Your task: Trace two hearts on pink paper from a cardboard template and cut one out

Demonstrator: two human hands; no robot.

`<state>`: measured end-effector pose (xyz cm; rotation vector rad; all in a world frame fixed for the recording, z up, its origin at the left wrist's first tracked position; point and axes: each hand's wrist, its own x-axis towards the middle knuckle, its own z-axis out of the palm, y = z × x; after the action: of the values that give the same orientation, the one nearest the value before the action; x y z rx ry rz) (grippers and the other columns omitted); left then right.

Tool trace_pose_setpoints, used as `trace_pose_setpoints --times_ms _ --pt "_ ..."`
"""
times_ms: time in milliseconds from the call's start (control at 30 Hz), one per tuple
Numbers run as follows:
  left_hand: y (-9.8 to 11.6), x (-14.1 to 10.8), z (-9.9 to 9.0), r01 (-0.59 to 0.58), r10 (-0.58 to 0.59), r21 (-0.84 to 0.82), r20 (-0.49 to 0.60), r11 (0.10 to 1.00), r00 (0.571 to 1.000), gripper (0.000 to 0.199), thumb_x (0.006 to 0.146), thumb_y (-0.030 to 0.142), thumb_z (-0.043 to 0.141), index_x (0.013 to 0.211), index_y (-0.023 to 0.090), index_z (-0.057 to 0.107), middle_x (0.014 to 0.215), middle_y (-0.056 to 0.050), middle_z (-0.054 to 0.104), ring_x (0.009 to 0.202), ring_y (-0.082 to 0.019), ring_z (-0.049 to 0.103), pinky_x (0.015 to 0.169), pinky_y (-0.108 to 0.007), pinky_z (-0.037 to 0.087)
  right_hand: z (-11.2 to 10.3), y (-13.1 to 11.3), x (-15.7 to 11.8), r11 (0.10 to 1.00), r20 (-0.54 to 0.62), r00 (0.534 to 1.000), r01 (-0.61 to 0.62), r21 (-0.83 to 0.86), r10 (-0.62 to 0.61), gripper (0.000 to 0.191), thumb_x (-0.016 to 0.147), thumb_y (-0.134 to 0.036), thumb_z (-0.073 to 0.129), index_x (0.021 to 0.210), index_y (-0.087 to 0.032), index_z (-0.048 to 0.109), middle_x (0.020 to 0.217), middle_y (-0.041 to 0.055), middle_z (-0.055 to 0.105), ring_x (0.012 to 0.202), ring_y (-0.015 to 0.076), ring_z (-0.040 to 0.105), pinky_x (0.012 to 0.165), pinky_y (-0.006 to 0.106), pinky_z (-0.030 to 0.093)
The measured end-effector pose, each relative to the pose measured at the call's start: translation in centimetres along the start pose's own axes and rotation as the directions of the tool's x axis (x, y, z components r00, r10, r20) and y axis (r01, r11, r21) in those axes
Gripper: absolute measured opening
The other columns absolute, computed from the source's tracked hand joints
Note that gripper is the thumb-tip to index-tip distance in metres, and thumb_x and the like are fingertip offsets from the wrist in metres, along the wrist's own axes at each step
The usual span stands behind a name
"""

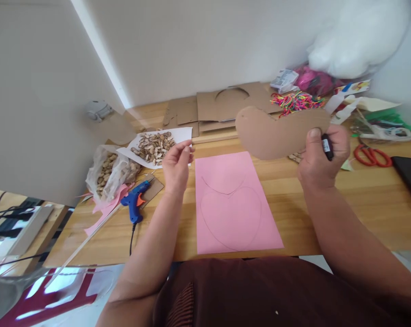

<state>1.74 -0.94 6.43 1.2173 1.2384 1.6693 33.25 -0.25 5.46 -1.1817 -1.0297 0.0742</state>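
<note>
My right hand (319,159) is closed, gripping a brown cardboard cutout (273,134) with a curved, heart-like outline. In the same hand is a black marker (327,146) with a white label. Both are held above the table's right side. My left hand (178,163) is raised by the white paper's edge, its thumb and fingers drawn together; whether a small dark thing sits at the fingertips is unclear. Between my arms lies a pink sheet (208,236), bearing a drawn heart outline and part of a second curve above it.
At left are a blue glue gun (134,200), a plastic bag of peanuts (105,175) and peanut shells (154,147) on white paper. Cardboard sheets (222,104) lie behind. Colourful strings (296,102), orange-handled scissors (372,156) and a black flat object (410,175) are at right.
</note>
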Motion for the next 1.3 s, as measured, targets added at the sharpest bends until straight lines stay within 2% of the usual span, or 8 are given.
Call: trace_pose_setpoints --times_ms 100,133,233,333,433,800,967,1300 --pt "-2.9 0.4 -1.3 -0.087 0.108 0.233 -0.081 0.969 0.991 0.027 0.093 0.033 0.058 0.109 0.016 0.072 0.074 0.000 0.065 0.066 -0.010 0.059 0.072 -0.024 0.050 -0.4 0.6 1.4 0.989 -0.102 0.985 0.142 0.028 -0.138 0.024 0.085 -0.042 0.062 0.088 -0.019 0.057 0.075 -0.0016 0.049 0.068 0.0132 0.045 0.067 0.031 0.042" --pt "-3.7 0.5 -1.6 -0.109 0.141 0.329 -0.075 0.938 0.987 0.029 0.094 0.033 0.055 0.110 0.016 0.073 0.070 0.002 0.062 0.064 -0.010 0.057 0.069 -0.023 0.049 -0.6 0.7 1.7 0.987 -0.110 0.981 0.161 0.021 -0.157 0.023 0.085 -0.040 0.063 0.087 -0.019 0.057 0.075 -0.0012 0.049 0.068 0.0133 0.046 0.068 0.031 0.042" --pt "-5.0 0.7 -2.4 -0.123 0.156 0.410 -0.049 0.904 0.987 0.030 0.095 0.034 0.054 0.110 0.016 0.073 0.064 0.003 0.058 0.061 -0.011 0.054 0.066 -0.023 0.046 -1.0 0.8 2.1 0.984 -0.089 0.981 0.167 -0.059 -0.172 0.021 0.085 -0.039 0.062 0.085 -0.018 0.058 0.076 0.0001 0.052 0.071 0.0143 0.049 0.070 0.031 0.043" --pt "-5.3 1.0 -2.7 -0.116 0.148 0.445 -0.036 0.888 0.988 0.031 0.094 0.033 0.054 0.112 0.016 0.073 0.065 0.003 0.058 0.061 -0.012 0.056 0.066 -0.024 0.046 -1.1 1.2 2.0 0.984 -0.070 0.990 0.108 -0.145 -0.119 0.023 0.084 -0.042 0.061 0.086 -0.020 0.058 0.078 0.0005 0.055 0.073 0.0148 0.050 0.072 0.031 0.044" --pt "-5.4 1.1 -2.8 -0.113 0.140 0.475 -0.021 0.873 0.990 0.032 0.094 0.033 0.052 0.114 0.016 0.072 0.068 0.002 0.063 0.064 -0.013 0.059 0.070 -0.025 0.048 -1.0 1.8 1.9 0.989 -0.066 0.995 0.059 -0.138 -0.068 0.024 0.082 -0.043 0.063 0.089 -0.020 0.059 0.080 0.0002 0.056 0.071 0.0145 0.050 0.070 0.031 0.044" --pt "-5.9 1.2 -2.7 -0.111 0.120 0.467 0.009 0.877 0.993 0.035 0.097 0.032 0.047 0.118 0.016 0.071 0.078 -0.002 0.069 0.074 -0.014 0.064 0.080 -0.026 0.053 -1.1 3.5 2.4 0.986 -0.067 0.998 0.005 -0.168 -0.016 0.026 0.073 -0.042 0.066 0.087 -0.021 0.059 0.074 -0.0021 0.050 0.063 0.0137 0.043 0.062 0.032 0.036" --pt "-5.9 1.1 -2.7 -0.111 0.115 0.460 0.018 0.881 0.993 0.035 0.096 0.031 0.048 0.118 0.015 0.071 0.080 -0.002 0.070 0.075 -0.014 0.064 0.080 -0.027 0.052 -1.3 4.3 2.6 0.993 -0.092 0.996 0.007 -0.116 -0.018 0.026 0.072 -0.039 0.069 0.086 -0.018 0.063 0.077 -0.0009 0.052 0.066 0.0138 0.045 0.066 0.033 0.039" --pt "-6.5 1.4 -3.0 -0.092 0.092 0.506 0.025 0.858 0.995 0.037 0.095 0.035 0.048 0.117 0.018 0.073 0.084 -0.003 0.072 0.078 -0.016 0.068 0.082 -0.029 0.054 -0.7 3.8 2.2 1.000 -0.089 0.996 -0.006 -0.026 0.003 0.025 0.078 -0.043 0.068 0.090 -0.022 0.061 0.078 -0.0024 0.054 0.066 0.0149 0.048 0.066 0.031 0.042"
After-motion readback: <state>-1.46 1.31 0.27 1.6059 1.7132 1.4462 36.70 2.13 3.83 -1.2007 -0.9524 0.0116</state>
